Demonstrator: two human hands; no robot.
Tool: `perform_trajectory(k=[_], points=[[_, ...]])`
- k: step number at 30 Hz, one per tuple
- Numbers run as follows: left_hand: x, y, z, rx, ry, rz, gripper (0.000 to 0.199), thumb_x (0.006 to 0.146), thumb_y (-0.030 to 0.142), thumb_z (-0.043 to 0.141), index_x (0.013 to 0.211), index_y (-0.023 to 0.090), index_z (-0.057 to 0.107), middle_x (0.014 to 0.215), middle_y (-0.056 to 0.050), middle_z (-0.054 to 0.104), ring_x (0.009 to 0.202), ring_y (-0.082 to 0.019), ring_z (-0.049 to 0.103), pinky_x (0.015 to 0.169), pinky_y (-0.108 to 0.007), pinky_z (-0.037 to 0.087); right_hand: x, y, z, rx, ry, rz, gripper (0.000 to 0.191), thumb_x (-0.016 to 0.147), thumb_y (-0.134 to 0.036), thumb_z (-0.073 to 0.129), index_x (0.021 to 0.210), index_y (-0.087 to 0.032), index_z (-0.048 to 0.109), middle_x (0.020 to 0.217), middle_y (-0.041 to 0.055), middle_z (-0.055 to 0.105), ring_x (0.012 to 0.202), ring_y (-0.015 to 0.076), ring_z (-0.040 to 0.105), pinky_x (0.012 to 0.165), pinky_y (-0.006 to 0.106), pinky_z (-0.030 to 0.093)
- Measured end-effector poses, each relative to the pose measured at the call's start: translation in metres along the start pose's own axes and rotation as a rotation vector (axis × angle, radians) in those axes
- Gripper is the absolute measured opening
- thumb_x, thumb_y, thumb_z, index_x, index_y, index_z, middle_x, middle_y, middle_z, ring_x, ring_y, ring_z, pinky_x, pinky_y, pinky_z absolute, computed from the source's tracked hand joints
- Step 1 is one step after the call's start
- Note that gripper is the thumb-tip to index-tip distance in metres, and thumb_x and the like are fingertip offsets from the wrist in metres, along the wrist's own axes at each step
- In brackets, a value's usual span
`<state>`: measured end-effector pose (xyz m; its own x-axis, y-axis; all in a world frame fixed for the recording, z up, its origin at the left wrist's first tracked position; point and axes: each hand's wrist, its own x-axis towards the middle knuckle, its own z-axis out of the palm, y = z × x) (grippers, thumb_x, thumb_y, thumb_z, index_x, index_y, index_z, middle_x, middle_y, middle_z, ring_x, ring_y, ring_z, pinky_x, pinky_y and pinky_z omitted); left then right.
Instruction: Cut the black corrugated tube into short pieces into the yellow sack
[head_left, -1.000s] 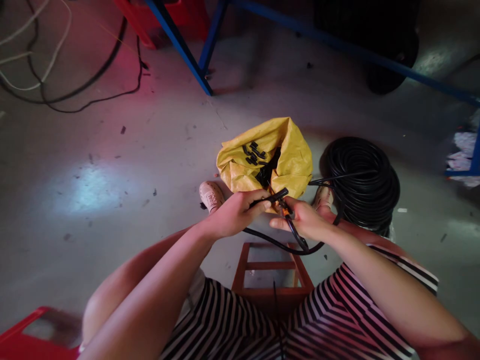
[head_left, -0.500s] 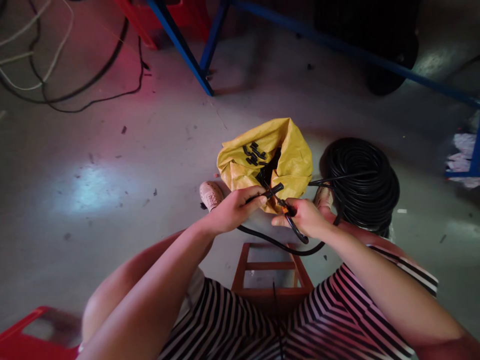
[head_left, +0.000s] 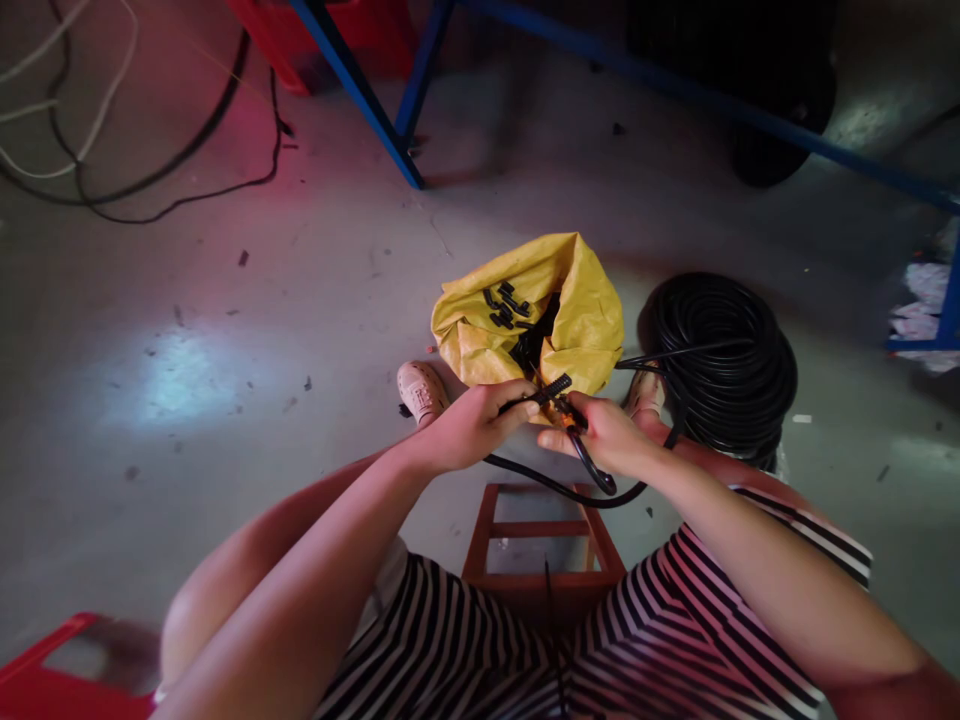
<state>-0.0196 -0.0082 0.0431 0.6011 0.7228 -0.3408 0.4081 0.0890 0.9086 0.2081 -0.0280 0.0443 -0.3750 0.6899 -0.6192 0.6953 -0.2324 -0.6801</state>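
Observation:
My left hand (head_left: 486,425) is closed around a black hose (head_left: 559,493), with a short end that looks ribbed sticking out past the thumb. A loop of the hose hangs below both hands. In my right hand (head_left: 609,432) is a cutting tool (head_left: 568,415) with dark curved handles and an orange part near the pivot. Its jaws meet the hose close to the left fingertips; whether they are closed through it I cannot tell. Beneath the hands stands an open yellow sack (head_left: 589,300), with several short black hose pieces (head_left: 508,306) on its folded side.
A thick coil of black hose (head_left: 724,365) lies on the floor at right, beside my foot. A wooden stool frame (head_left: 540,528) is between my legs. Blue metal legs (head_left: 375,110) and a red stool (head_left: 345,45) stand ahead. Loose cables (head_left: 180,160) lie at upper left.
The hose end and the cutting tool's head have come closer together, both hands shifting slightly. The sack and the coil stay as they were.

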Motion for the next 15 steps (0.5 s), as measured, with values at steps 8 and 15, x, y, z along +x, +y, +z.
perform_trajectory(k=[8, 15], points=[[-0.0004, 0.0002, -0.0057, -0.047, -0.004, -0.007, 0.033, 0.102, 0.042, 0.047, 0.099, 0.015, 0.065, 0.088, -0.005, 0.067, 0.081, -0.017, 0.059, 0.073, -0.028, 0.048, 0.0019, 0.0048, 0.0031, -0.066, 0.07, 0.022, 0.054, 0.077, -0.072, 0.071, 0.072, -0.02, 0.056, 0.061, -0.0017, 0.051, 0.058, 0.0135, 0.042, 0.056, 0.026, 0.028], [-0.0002, -0.0054, -0.007, -0.198, 0.016, -0.056, 0.039, 0.102, 0.051, 0.049, 0.101, 0.015, 0.065, 0.081, -0.002, 0.06, 0.071, -0.014, 0.053, 0.061, -0.023, 0.045, 0.0073, 0.0093, 0.0052, 0.014, 0.112, -0.007, 0.061, 0.074, -0.078, 0.068, 0.07, -0.018, 0.059, 0.061, -0.0022, 0.052, 0.059, 0.0128, 0.043, 0.055, 0.025, 0.028]])
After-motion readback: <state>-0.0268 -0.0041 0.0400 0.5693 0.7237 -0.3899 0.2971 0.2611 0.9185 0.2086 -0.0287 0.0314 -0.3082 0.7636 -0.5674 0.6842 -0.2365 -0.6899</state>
